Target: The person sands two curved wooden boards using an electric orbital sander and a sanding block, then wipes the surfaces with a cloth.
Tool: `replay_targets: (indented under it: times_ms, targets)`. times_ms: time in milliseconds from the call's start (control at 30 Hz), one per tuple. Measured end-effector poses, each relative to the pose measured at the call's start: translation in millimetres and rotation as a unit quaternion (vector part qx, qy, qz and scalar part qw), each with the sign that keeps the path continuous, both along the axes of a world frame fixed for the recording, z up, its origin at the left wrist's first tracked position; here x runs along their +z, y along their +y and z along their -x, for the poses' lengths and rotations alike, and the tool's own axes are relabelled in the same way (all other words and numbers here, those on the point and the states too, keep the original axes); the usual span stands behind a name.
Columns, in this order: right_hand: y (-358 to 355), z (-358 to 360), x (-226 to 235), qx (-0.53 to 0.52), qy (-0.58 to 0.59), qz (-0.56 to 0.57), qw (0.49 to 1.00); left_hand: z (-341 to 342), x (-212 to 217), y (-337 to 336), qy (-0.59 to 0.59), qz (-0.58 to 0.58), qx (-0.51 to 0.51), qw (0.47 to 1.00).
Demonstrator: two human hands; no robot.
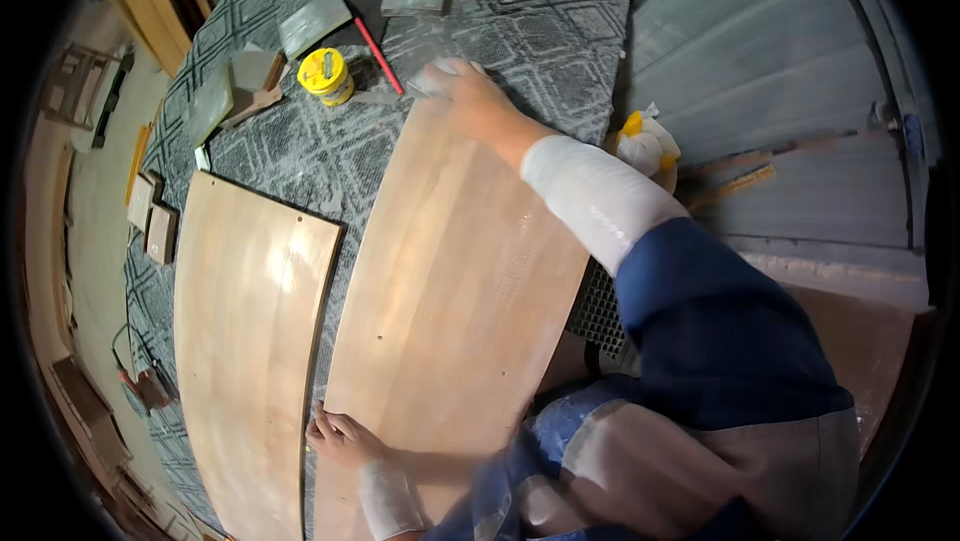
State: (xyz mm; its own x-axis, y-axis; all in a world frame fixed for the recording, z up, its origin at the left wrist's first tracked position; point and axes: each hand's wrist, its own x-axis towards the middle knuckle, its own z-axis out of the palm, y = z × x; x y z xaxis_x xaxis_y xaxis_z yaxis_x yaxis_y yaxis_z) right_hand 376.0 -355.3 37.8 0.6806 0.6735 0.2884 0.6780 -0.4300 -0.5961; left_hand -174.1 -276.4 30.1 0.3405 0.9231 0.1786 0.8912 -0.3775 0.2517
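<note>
Two varnished, pale wooden panels lie side by side: a narrower left panel (255, 311) and a wider right panel (450, 271) in front of me. At the right panel's far end, my right hand (470, 96) is closed over a pale, pad-like thing (448, 69), blurred and mostly hidden by the fingers. My left hand (345, 438) lies at the right panel's left edge, fingers curled on that edge beside the gap. Near my right hand are a red pencil (378, 56) and a yellow tub (326, 77).
A patterned grey cloth (560, 51) covers the table under the panels. Sanding blocks or flat pads (316, 23) lie at the far side, with more small blocks (160, 233) at the left edge. A white-and-yellow bundle (648, 141) stands off the table's right side.
</note>
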Motion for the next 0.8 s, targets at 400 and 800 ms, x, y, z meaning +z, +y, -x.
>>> replay_targets:
  times_ms: [400, 800]
  targets:
    - [-120, 58, 23, 0.006, -0.008, 0.040, 0.999, -10, 9, -3, -0.015, 0.024, 0.000, 1.000]
    - [-163, 44, 11, -0.046, 0.042, 0.051, 0.997, -18, 16, -16, -0.009, 0.037, 0.014, 0.999]
